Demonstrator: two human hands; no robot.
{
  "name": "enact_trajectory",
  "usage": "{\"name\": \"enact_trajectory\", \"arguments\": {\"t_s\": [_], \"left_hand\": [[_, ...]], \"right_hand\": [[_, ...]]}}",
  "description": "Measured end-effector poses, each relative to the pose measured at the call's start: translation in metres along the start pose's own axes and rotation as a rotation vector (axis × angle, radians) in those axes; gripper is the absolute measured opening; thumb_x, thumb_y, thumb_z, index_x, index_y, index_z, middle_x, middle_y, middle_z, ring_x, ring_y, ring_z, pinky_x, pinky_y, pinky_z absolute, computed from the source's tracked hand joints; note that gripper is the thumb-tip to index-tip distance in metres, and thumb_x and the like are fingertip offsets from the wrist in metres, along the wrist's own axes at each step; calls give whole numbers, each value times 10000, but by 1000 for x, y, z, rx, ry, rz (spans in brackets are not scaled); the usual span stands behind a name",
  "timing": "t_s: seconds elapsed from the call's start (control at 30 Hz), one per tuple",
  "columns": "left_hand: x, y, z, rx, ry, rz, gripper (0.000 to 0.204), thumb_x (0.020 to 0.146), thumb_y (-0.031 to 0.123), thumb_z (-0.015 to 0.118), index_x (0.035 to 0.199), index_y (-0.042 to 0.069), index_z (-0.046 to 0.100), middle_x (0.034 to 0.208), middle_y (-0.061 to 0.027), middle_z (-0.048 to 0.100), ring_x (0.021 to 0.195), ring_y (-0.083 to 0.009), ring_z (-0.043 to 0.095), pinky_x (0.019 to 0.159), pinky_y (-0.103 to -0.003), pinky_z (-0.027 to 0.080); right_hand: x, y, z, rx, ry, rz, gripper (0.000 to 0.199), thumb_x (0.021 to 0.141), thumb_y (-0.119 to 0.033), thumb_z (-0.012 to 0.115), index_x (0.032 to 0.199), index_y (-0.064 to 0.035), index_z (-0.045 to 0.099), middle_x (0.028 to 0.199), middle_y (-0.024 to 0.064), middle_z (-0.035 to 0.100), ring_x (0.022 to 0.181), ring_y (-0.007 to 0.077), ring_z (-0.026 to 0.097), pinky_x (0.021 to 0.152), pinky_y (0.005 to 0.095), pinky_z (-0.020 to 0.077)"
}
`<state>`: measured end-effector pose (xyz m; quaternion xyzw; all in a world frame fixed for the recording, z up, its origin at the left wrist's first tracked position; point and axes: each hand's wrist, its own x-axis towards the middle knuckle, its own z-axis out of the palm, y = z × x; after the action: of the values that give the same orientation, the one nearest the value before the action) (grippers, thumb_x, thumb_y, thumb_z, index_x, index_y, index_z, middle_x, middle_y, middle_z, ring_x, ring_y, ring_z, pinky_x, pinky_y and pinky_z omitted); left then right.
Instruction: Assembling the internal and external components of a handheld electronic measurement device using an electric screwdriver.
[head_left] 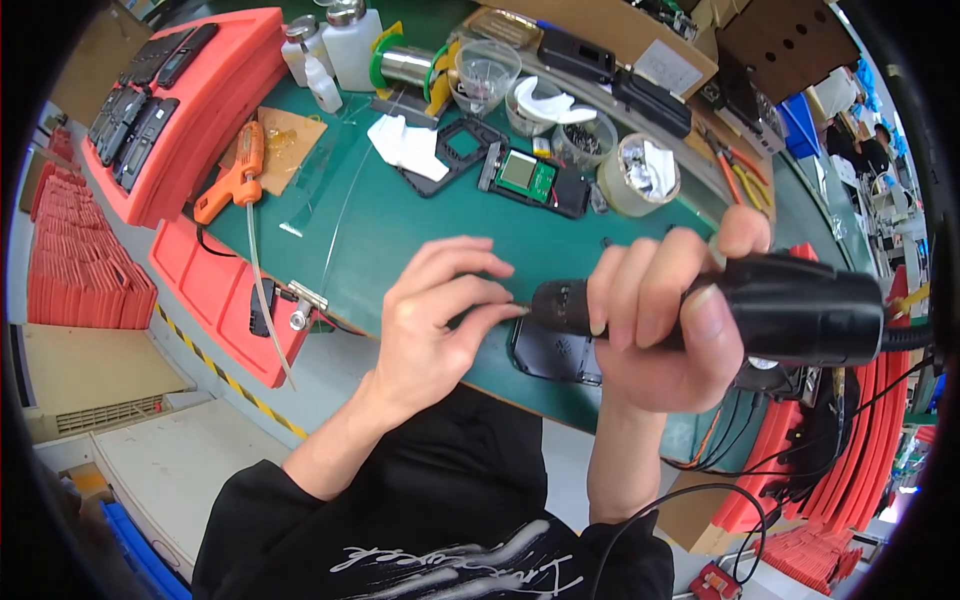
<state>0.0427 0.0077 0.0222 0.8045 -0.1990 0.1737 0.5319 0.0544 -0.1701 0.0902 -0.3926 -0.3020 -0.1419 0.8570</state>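
Observation:
My right hand (665, 315) is wrapped round a black electric screwdriver (800, 308), held level above the bench with its nose to the left. The thumb and index finger of my left hand (435, 320) are pinched together at the screwdriver's tip; whatever small piece sits between them is too small to make out. Under the screwdriver, partly hidden by it and my right hand, a black plastic casing (555, 355) lies at the bench's near edge. Farther back lies an opened device with a green circuit board (527, 176) and small screen, beside a black frame (455, 150).
Small tubs of screws (585, 140), a solder spool (408, 65) and white bottles (352, 45) line the back of the green bench (350, 240). An orange glue gun (240, 175) rests at left. Pliers (740, 175) lie at right. Red foam trays (205, 100) flank the bench.

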Motion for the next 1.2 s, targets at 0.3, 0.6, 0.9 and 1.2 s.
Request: {"name": "enact_trajectory", "arguments": {"t_s": [0.3, 0.6, 0.9, 1.2], "left_hand": [[-2, 24, 4, 59, -243, 54, 628, 645, 155, 929, 1216, 21, 705, 1277, -114, 657, 1267, -361, 578, 1029, -453, 501], [-16, 18, 25, 79, -398, 102, 685, 647, 180, 926, 1258, 0, 673, 1268, -130, 639, 1240, -357, 575, 1008, -446, 512], [-15, 17, 26, 80, -460, 122, 659, 645, 154, 910, 1232, -15, 664, 1225, -149, 640, 1165, -358, 588, 953, -445, 526], [-15, 18, 25, 92, -455, 111, 648, 639, 145, 907, 1218, -14, 662, 1218, -147, 638, 1159, -359, 588, 946, -448, 524]], "right_hand": [[-21, -40, 4, -199, 136, -14, 425, 926, -112, 654, 1235, -101, 362, 669, 68, 532, 519, 193, 502, 531, 360, 461], [-41, -78, 6, -331, 168, 113, 517, 850, -91, 727, 1189, -119, 338, 668, 81, 573, 521, 235, 546, 545, 397, 498], [-57, -63, 8, -326, 274, 165, 550, 817, -66, 766, 1151, -119, 333, 648, 76, 572, 518, 233, 546, 548, 395, 496], [-57, -51, 6, -432, 130, 152, 422, 913, -148, 676, 1167, -81, 346, 648, 51, 542, 484, 177, 509, 502, 331, 462]]}}
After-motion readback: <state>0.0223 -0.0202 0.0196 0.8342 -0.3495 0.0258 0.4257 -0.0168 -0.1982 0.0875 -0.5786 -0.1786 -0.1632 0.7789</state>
